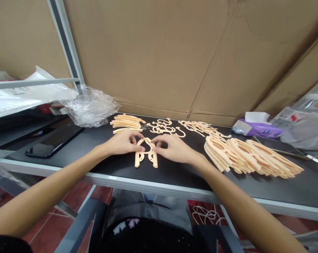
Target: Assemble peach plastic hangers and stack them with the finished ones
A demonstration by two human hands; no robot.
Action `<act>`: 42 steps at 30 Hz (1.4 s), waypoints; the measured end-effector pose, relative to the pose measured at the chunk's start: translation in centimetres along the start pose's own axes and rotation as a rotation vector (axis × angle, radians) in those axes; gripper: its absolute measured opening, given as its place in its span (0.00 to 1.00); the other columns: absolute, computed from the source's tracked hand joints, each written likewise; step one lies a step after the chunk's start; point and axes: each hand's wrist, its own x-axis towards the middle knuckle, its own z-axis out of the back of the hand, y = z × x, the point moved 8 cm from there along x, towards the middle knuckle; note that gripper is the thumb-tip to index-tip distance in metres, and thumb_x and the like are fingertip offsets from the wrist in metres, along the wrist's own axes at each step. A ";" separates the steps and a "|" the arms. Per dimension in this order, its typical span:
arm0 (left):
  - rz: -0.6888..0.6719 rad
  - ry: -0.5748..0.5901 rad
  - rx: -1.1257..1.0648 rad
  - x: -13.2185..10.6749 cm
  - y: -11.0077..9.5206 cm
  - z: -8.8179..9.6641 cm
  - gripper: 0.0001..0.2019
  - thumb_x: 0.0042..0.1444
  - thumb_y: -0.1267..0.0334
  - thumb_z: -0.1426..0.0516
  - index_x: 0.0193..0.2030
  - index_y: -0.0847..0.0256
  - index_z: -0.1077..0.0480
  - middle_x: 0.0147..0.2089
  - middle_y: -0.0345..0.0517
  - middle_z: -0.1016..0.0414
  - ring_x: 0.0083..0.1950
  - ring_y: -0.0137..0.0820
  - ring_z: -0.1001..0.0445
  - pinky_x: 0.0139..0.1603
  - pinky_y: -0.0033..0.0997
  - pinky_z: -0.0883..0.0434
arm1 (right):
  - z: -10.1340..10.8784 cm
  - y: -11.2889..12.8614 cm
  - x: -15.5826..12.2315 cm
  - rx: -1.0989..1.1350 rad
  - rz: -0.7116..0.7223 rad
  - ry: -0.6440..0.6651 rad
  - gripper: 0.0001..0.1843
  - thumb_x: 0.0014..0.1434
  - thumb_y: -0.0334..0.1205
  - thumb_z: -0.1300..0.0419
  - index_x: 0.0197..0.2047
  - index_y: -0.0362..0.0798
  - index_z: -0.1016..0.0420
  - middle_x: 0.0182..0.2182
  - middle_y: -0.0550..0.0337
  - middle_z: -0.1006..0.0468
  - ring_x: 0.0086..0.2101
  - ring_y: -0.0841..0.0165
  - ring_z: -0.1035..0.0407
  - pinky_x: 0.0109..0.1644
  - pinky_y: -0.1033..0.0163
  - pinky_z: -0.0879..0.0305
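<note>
A cream plastic folding hanger (137, 160) lies on the black tabletop in front of me, its two arms folded down and a rounded loop between them. My left hand (126, 142) grips its left side between thumb and fingers. On the opposite side, my right hand (170, 147) pinches the upper right part in the same way. The fingers partly cover the hanger's top joint. Just behind my hands lie loose hanger hooks (161, 128) and, to the left, a stack of straight hanger arms (126, 122).
Piles of folded hangers (243, 154) lie at the right, with more loose cream parts (201, 126) behind them. A purple tissue pack (263, 129) stands at the back right. At left are a black phone-like slab (56, 138) and crumpled clear plastic (91, 107). Cardboard (159, 52) walls the back.
</note>
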 end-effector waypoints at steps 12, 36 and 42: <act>-0.109 -0.101 -0.049 0.0 -0.6 -0.4 0.14 0.55 0.61 0.39 0.46 0.63 0.21 0.33 0.42 0.19 0.28 0.27 0.28 0.31 0.25 0.33 | 0.9 -0.5 -0.3 -0.216 -0.192 -0.057 0.15 0.63 0.44 0.42 0.49 0.50 0.21 0.39 0.54 0.16 0.47 0.57 0.26 0.55 0.50 0.39; -0.362 0.053 -0.015 -0.6 -2.5 -1.8 0.12 0.59 0.64 0.43 0.45 0.60 0.20 0.49 0.47 0.21 0.38 0.29 0.29 0.38 0.28 0.33 | 2.1 -1.3 -1.2 -0.305 -0.256 -0.099 0.38 0.53 0.51 0.37 0.65 0.49 0.34 0.53 0.47 0.21 0.53 0.49 0.29 0.61 0.44 0.43; -0.361 0.062 0.009 -0.7 -2.6 -1.9 0.12 0.58 0.65 0.44 0.44 0.59 0.21 0.49 0.46 0.22 0.37 0.28 0.29 0.39 0.28 0.32 | 5.8 -1.1 -4.3 -0.279 -0.312 -0.256 0.36 0.52 0.51 0.37 0.63 0.50 0.31 0.48 0.50 0.18 0.48 0.51 0.26 0.52 0.50 0.34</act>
